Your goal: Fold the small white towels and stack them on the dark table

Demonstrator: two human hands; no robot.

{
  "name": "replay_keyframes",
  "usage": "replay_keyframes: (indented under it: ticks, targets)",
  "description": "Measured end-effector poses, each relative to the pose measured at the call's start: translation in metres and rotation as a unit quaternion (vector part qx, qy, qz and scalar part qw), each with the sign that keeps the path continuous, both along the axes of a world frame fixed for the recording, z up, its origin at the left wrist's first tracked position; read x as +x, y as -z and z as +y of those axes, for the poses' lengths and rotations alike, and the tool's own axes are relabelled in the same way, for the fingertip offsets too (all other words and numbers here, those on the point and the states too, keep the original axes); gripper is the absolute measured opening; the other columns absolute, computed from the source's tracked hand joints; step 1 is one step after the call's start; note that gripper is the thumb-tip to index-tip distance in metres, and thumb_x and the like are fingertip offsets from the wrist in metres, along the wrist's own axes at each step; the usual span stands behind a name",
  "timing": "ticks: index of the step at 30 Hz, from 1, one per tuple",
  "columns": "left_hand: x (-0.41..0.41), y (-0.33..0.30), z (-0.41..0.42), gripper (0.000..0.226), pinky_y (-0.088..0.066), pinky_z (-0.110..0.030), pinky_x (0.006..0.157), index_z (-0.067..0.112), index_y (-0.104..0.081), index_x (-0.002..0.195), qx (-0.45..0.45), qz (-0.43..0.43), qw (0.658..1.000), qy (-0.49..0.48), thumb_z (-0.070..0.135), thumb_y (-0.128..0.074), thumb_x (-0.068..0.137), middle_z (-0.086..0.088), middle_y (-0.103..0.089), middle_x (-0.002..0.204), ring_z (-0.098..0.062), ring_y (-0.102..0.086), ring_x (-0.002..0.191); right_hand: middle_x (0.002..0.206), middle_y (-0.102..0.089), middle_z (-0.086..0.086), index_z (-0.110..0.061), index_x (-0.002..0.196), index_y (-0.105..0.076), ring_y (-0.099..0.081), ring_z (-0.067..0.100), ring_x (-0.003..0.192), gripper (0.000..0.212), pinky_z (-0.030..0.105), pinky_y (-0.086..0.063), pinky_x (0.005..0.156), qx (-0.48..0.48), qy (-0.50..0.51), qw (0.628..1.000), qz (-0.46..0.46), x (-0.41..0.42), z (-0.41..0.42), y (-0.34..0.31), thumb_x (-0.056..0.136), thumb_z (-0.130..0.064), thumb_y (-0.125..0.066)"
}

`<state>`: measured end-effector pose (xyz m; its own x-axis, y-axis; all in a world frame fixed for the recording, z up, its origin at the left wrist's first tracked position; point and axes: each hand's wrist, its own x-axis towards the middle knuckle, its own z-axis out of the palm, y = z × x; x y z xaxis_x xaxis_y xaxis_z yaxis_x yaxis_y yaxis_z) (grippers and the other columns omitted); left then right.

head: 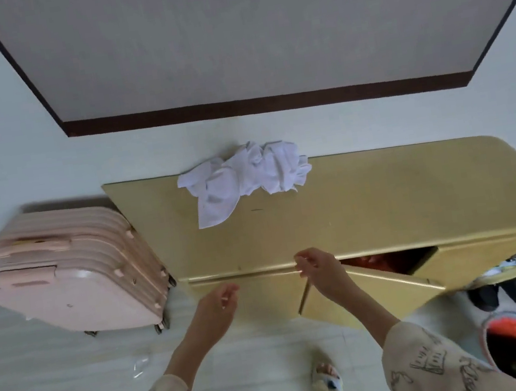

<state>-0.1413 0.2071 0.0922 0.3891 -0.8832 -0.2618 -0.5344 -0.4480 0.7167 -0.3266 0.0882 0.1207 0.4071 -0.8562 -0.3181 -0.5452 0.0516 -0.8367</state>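
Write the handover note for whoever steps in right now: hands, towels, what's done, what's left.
Left hand: open, holding nothing, in front of the yellow cabinet.
Right hand: open, fingers loosely curled at the cabinet's front edge, holding nothing.
White towels: one crumpled heap at the back edge of the cabinet top.
Done: nothing folded or stacked.
Left: fold each towel and stack them.

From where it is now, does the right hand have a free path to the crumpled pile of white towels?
Probably yes. The right hand hovers empty at the yellow cabinet's front edge, and only bare cabinet top lies between it and the crumpled pile of white towels at the back edge.
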Motion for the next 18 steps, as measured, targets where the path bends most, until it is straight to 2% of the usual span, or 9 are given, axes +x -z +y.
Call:
replay_keyframes:
  ticks: [3,6,12,15,18]
  targets:
    - [-0.007,0.014,-0.041,0.025,-0.039,-0.015,0.076,0.008,-0.060,0.115,0.036,0.010,0.999,-0.033,0.010,-0.050,0.092,-0.007,-0.064,0.111,-0.014,-0.058,0.088,0.101,-0.067,0.006,-0.011,0.109,-0.063,-0.062,0.022,0.095,0.021,0.032,-0.046,0.084,0.010,-0.036,0.999,0.038,0.000,-0.057,0.011,0.094,-0.018,-0.050]
    - [-0.005,0.025,-0.072,0.028,-0.039,-0.021,0.088,0.008,-0.056,0.119,0.066,0.017,0.997,-0.047,0.010,-0.049,0.092,-0.009,-0.059,0.119,-0.021,-0.057,0.105,0.110,-0.067,0.008,-0.009,0.112,-0.062,-0.061,0.022,0.105,0.025,0.029,-0.043,0.090,0.022,-0.065,0.994,0.084,0.004,-0.100,0.021,0.094,-0.019,-0.050]
    - [0.033,0.049,-0.141,0.040,-0.032,-0.030,0.103,0.011,-0.045,0.132,0.120,-0.029,0.990,-0.064,0.009,-0.046,0.092,-0.009,-0.045,0.135,-0.024,-0.042,0.125,0.115,-0.066,0.007,-0.009,0.115,-0.062,-0.059,0.021,0.107,0.026,0.024,-0.041,0.087,0.051,-0.100,0.985,0.133,0.036,-0.165,0.047,0.093,-0.020,-0.054]
    - [0.061,0.062,-0.181,0.045,-0.035,-0.035,0.100,0.010,-0.039,0.136,0.137,-0.081,0.986,-0.057,0.008,-0.044,0.091,-0.008,-0.041,0.138,-0.026,-0.040,0.125,0.113,-0.065,0.004,-0.011,0.116,-0.061,-0.058,0.018,0.107,0.026,0.019,-0.037,0.077,0.057,-0.102,0.982,0.147,0.058,-0.192,0.055,0.094,-0.021,-0.052]
    - [0.089,0.079,-0.218,0.050,-0.039,-0.039,0.094,0.007,-0.034,0.138,0.146,-0.125,0.981,-0.035,0.006,-0.045,0.089,-0.011,-0.038,0.141,-0.030,-0.042,0.123,0.103,-0.063,0.004,-0.011,0.116,-0.060,-0.058,0.019,0.098,0.026,0.023,-0.040,0.079,0.090,-0.090,0.979,0.157,0.082,-0.213,0.067,0.094,-0.020,-0.051]
